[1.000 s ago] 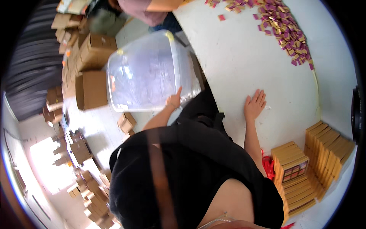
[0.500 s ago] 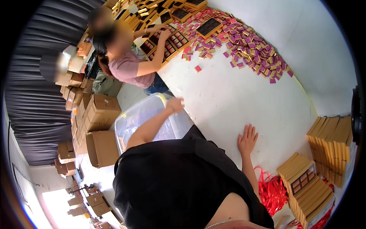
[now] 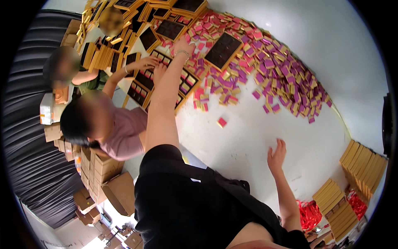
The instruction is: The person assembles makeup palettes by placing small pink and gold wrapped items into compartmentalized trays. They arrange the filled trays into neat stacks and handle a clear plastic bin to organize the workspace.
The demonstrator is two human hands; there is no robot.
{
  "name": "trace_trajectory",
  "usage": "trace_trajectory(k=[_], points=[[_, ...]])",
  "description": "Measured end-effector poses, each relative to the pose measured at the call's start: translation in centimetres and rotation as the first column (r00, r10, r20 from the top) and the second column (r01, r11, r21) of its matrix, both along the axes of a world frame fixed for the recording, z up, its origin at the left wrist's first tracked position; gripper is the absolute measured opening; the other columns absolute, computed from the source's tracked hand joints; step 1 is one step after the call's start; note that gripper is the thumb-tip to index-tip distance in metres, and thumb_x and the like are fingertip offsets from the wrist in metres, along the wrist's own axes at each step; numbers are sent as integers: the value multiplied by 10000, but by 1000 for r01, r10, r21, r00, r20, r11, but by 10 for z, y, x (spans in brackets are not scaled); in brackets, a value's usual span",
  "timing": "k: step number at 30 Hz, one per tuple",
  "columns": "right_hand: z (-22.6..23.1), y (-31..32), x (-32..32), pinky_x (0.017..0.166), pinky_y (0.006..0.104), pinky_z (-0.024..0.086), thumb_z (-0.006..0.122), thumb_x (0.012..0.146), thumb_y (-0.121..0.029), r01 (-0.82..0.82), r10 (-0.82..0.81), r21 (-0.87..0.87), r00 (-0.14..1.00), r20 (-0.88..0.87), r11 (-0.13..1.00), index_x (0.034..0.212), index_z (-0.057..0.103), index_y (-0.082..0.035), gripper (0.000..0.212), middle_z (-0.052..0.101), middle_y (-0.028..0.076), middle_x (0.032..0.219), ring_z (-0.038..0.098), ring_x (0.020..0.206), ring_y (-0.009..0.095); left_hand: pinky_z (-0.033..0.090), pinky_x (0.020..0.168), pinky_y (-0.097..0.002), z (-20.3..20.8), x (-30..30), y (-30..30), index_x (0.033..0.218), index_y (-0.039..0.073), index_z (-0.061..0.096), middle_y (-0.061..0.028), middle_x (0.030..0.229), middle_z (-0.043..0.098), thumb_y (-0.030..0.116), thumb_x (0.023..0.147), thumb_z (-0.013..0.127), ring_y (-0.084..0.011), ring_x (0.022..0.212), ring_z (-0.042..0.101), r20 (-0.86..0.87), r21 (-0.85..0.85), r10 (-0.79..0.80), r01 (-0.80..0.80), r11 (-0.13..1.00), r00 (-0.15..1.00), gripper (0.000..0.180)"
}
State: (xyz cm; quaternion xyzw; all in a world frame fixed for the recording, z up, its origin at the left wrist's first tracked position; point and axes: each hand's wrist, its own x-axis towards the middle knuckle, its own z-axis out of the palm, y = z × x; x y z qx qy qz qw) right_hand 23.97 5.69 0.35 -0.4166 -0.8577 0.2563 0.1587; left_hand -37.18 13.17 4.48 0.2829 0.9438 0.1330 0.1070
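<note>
My left hand (image 3: 185, 46), with a bracelet at the wrist, reaches far across the white table (image 3: 244, 145) to the small pink-and-gold wrapped blocks (image 3: 211, 20). It is beside a gold-edged box with a dark divided tray (image 3: 170, 30). Its fingers are too unclear to show whether they hold anything. My right hand (image 3: 276, 157) is over the bare near part of the table, fingers apart and holding nothing. Another dark-tray box (image 3: 223, 50) lies on the heap, where purple-and-gold blocks (image 3: 286, 74) spread right. Partly filled boxes (image 3: 188, 83) sit under my left forearm.
A co-worker in a pink top (image 3: 126, 130) works at the boxes, close against my left arm. Another person (image 3: 64, 66) is behind. Stacks of gold-edged boards (image 3: 362, 166) and red ribbon (image 3: 310, 213) are at the right. Cardboard cartons (image 3: 120, 193) stand at the left.
My left hand has gone from above the clear plastic bin to the far blocks and boxes. My right hand has lifted from lying flat on the table. The view has shifted forward.
</note>
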Motion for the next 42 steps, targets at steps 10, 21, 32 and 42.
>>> trace_trajectory(k=[10,21,32,42], points=[[-5,170,-467,949,450,439,747,776,-226,488,-560,-489,828,-3,723,1239,447,33,610,544,222,1190,543,1117,378,375,1019,-587,-39,-116,46,1401,415,433,-186,1586,-19,487,807,716,-427,1431,128,-116,-107,28,-41,993,993,662],[31,129,-189,933,294,433,630,883,-71,183,-750,-791,495,-440,584,1333,498,-13,472,632,78,1154,585,1038,159,401,940,-569,44,202,-57,1045,231,703,-196,1434,409,225,684,773,-476,1251,408,-299,271,-791,842,466,534,368],[-17,34,237,771,244,478,543,872,-22,714,-958,-647,266,-104,269,1304,572,-25,433,674,81,964,607,857,107,344,870,-680,-56,549,-44,1113,287,654,-161,1492,327,248,855,605,-402,1345,300,-107,254,-991,961,-105,-80,265],[-34,56,113,1083,520,247,537,911,-503,715,-695,255,427,579,651,1498,278,-163,726,331,100,1512,303,1386,313,356,1025,-588,-30,590,-102,1393,2,403,-403,1389,330,128,890,501,-496,1327,331,364,-60,-931,998,-16,7,528]])
